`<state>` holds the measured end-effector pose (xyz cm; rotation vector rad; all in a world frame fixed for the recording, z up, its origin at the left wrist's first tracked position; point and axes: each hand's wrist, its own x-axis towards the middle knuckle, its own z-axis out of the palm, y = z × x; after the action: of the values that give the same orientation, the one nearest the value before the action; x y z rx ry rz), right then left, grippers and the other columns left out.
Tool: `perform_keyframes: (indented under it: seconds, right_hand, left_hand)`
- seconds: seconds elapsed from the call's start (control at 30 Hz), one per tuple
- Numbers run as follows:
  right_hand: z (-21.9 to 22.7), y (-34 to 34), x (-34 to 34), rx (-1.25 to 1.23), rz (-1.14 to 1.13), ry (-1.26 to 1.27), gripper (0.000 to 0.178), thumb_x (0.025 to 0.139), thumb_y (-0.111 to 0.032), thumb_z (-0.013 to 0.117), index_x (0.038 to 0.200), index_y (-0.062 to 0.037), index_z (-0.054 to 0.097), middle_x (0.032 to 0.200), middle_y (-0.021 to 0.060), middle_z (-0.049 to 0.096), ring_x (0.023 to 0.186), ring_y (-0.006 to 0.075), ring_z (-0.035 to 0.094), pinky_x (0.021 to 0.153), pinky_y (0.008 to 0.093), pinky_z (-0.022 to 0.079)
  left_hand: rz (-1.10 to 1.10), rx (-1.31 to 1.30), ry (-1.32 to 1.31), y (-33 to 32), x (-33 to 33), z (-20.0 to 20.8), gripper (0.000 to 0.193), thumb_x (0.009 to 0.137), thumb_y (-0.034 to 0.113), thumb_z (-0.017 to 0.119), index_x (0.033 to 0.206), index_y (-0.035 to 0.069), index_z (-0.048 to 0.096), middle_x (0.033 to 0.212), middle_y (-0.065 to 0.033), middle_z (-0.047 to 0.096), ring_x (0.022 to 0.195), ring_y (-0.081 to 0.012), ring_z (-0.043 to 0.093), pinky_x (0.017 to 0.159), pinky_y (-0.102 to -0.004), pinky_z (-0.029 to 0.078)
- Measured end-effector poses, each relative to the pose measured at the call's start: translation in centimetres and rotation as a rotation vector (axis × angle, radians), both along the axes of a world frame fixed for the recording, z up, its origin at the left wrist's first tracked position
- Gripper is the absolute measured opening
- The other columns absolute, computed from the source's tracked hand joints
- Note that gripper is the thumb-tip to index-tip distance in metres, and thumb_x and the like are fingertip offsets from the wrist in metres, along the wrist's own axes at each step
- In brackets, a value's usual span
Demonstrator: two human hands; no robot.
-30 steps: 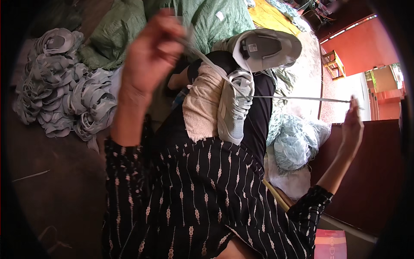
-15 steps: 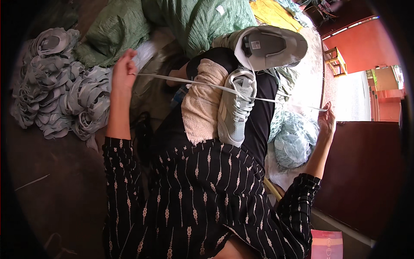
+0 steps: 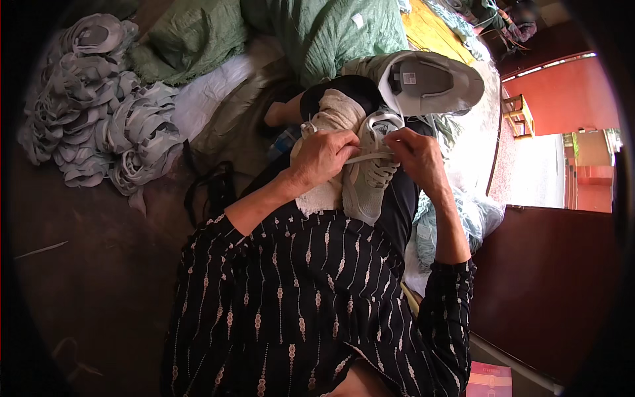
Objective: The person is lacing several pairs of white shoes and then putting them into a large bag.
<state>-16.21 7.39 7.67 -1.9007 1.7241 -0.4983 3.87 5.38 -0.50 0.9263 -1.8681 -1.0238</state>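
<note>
Grey sneaker lies on the person's lap, beside a cream cloth. Left hand and right hand meet over its tongue, fingers pinched closed on the white lace stretched between them. Second shoe lies just beyond, sole up.

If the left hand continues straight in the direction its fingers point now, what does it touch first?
Probably the right hand: the left hand points rightward along the pale flat shoelace over the grey mesh sneaker, and the right hand's fingers lie just across. Depth is unclear.
</note>
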Motion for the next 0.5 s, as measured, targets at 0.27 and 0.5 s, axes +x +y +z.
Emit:
perform_keyframes:
  seconds: [0.27, 0.5]
  right_hand:
    - [-1.2, -1.4, 1.0, -0.024, 0.144, 0.109, 0.015, 0.080, -0.010, 0.057, 0.091, -0.0006, 0.063, 0.061, 0.0103, 0.062, 0.054, 0.0165, 0.061, 0.053, 0.0292, 0.047]
    - [-2.2, -0.3, 1.4, -0.226, 0.167, 0.106, 0.014, 0.078, -0.014, 0.058, 0.089, -0.0088, 0.065, 0.067, 0.0137, 0.062, 0.063, 0.0315, 0.062, 0.056, 0.0379, 0.049]
  left_hand:
    - [0.055, 0.030, -0.028, -0.4, -0.5, 1.0, 0.009, 0.080, 0.007, 0.061, 0.086, 0.001, 0.061, 0.074, -0.0144, 0.064, 0.068, -0.0250, 0.065, 0.060, -0.0318, 0.049]
    - [0.005, -0.083, -0.156, -1.2, -0.4, 1.1, 0.012, 0.073, 0.009, 0.063, 0.082, 0.003, 0.059, 0.071, -0.0149, 0.063, 0.069, -0.0292, 0.065, 0.060, -0.0384, 0.050]
